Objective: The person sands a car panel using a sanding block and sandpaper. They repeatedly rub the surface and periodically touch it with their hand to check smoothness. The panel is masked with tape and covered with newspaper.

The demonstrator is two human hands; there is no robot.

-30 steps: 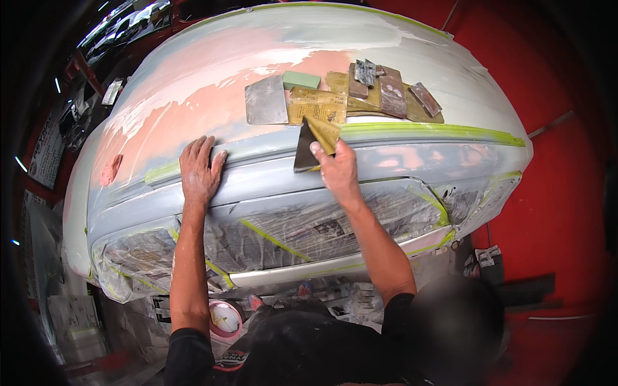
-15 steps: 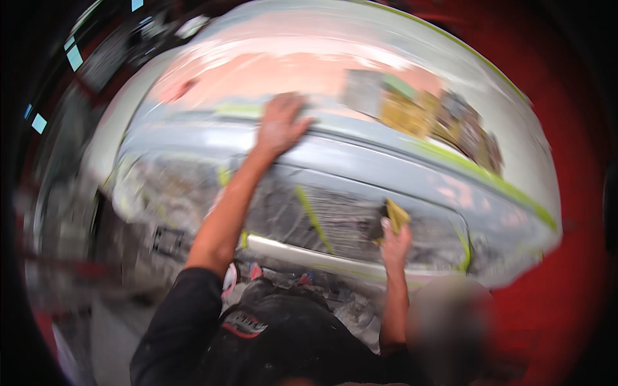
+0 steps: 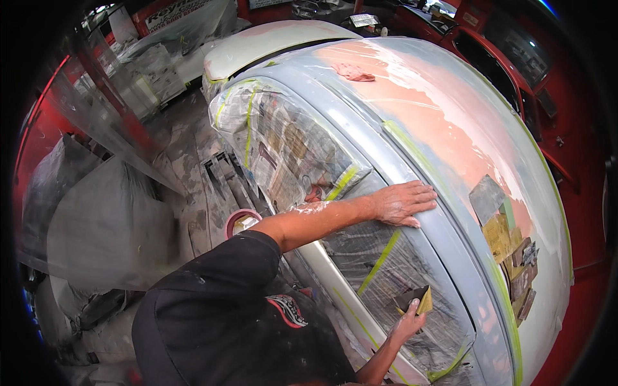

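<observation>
Sandpaper [image 3: 426,302], folded, was pinched in my right grip [image 3: 408,323]; my left grip [image 3: 403,202] lay flattened out, grey bodywork [image 3: 449,239] beneath it.

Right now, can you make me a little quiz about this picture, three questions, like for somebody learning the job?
1. True or false: the left hand is resting on the car.
2. What is the right hand holding?
A) a hammer
B) a folded sheet
C) a brush
3. Fill in the colour: the rim of the bucket is ___.

Key:
1. True; it lies on a grey part.
2. B; one side looks dark, the other yellowish.
3. Pink.
</observation>
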